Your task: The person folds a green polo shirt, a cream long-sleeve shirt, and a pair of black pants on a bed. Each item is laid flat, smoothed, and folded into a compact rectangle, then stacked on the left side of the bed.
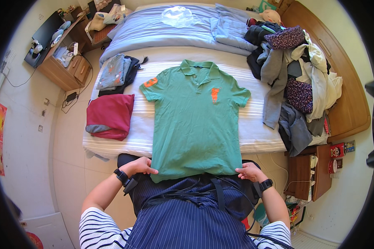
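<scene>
A green polo shirt (196,124) lies front side up on the bed, its collar pointing away from me and its short sleeves spread. Orange marks show on its chest and on the sleeve at the left. The hem hangs past the mattress edge over my lap. My left hand (144,166) pinches the hem's left corner between thumb and fingers. At the opposite corner, my right hand (249,171) grips the hem in the same way. Wrinkles run across the lower part of the cloth.
Left of the shirt are a folded dark red garment (112,115) and a stack of folded grey and black clothes (113,73). A heap of loose clothes (293,65) lies at the right by the wooden headboard (346,77). Black cables (187,190) cross my lap.
</scene>
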Demonstrator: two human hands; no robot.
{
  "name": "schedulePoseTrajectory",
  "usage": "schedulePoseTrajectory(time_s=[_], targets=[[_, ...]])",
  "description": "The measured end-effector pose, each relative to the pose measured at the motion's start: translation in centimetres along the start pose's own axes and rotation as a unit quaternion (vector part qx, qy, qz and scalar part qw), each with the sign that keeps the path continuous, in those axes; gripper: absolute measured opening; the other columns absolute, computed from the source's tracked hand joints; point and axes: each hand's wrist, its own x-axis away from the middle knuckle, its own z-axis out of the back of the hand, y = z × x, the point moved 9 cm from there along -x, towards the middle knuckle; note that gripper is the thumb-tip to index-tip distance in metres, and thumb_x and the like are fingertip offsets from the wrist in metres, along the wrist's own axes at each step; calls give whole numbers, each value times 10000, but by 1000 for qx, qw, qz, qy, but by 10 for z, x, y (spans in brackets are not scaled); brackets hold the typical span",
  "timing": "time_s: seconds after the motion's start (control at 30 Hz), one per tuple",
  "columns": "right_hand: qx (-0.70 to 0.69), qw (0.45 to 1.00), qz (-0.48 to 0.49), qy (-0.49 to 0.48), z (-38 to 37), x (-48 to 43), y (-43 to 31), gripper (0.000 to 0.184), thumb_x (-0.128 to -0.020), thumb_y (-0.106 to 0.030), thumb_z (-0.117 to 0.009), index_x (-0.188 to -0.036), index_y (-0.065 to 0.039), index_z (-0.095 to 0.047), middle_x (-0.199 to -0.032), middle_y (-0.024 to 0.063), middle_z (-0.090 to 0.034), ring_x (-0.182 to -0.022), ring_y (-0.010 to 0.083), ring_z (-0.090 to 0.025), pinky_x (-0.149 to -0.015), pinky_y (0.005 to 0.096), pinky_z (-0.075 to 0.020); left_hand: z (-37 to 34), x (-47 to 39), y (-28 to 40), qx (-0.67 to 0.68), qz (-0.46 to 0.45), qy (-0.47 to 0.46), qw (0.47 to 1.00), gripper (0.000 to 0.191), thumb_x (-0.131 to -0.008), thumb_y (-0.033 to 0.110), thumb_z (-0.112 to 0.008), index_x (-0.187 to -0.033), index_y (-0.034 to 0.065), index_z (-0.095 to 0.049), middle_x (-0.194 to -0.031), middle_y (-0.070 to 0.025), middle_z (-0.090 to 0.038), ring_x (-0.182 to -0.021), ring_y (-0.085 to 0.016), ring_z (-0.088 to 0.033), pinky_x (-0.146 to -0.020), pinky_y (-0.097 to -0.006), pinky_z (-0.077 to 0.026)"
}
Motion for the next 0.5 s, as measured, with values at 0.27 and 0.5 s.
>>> schedulePoseTrajectory(time_s=[0.27,0.5], targets=[[3,997,31,64,20,-9,-16,311,-917,-121,-761,-1154,34,-633,-889,79,-720,-654,137,-695,-563,257,-587,33,-12,8,-43,-9,70,997,308,-754,253,-904,-926,23,-794,-706,-19,-687,-559,-99,-581,-503,-263,-475],[-120,962,201,138,45,-63,-117,475,-924,-110,-741,-1280,91,-499,-1060,151,-657,-844,219,-719,-660,296,-622,120,-50,49,171,-91,297,935,500,-848,123,-819,-1239,-102,-602,-999,-127,-699,-722,-146,-669,-560,-273,-538]])
